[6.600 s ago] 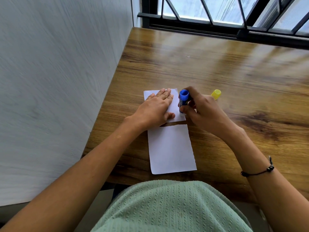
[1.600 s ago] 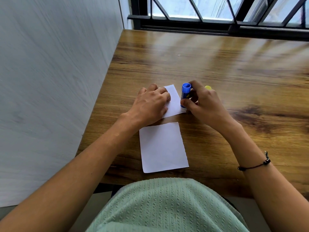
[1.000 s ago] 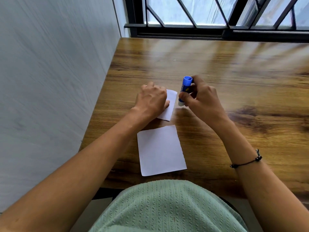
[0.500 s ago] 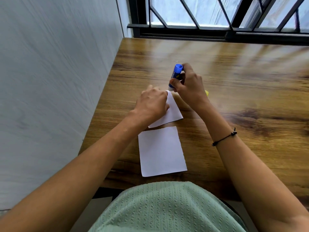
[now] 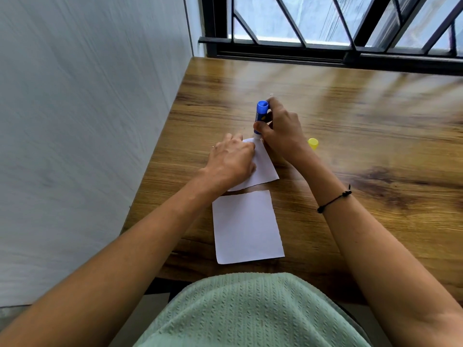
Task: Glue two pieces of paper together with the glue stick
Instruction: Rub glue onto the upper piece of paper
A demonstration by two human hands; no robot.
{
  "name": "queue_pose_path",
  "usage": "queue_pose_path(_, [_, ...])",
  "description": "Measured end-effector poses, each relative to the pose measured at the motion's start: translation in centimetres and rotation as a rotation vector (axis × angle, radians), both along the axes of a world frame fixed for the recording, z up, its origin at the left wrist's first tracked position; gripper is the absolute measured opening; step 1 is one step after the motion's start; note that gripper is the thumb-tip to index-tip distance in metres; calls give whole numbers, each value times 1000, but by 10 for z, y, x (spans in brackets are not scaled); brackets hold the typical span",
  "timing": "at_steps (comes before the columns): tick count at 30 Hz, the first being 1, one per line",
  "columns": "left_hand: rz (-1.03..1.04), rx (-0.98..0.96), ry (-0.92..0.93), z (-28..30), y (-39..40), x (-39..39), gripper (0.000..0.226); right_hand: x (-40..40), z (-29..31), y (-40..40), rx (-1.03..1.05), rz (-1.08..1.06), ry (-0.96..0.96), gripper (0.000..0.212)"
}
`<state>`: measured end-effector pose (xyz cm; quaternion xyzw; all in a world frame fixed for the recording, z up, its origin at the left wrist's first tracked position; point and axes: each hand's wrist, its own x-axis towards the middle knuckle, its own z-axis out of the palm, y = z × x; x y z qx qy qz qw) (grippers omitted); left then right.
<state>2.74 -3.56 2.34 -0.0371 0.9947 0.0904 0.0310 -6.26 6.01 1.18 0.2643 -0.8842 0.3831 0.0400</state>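
Two white paper pieces lie on the wooden table. The far paper (image 5: 264, 166) is turned askew, and my left hand (image 5: 231, 161) presses down on its left part. My right hand (image 5: 280, 132) grips the blue glue stick (image 5: 260, 116), held nearly upright with its lower tip touching the far corner of that paper. The near paper (image 5: 246, 226) lies flat and untouched close to the table's front edge.
The yellow glue cap (image 5: 313, 143) lies on the wooden table (image 5: 363, 126) just right of my right wrist. A grey wall (image 5: 87, 121) borders the table on the left and a barred window (image 5: 325, 23) runs along its far edge.
The far paper has been rotated askew under my left hand. My right hand lifted the glue stick off the paper's right side and brought its tip to the paper's far corner.
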Motion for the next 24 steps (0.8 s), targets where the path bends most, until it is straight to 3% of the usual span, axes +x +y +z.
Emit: queue_pose_path(24, [-3, -10, 1, -1, 2, -1, 39, 34, 6, 34, 37, 85, -64, 27])
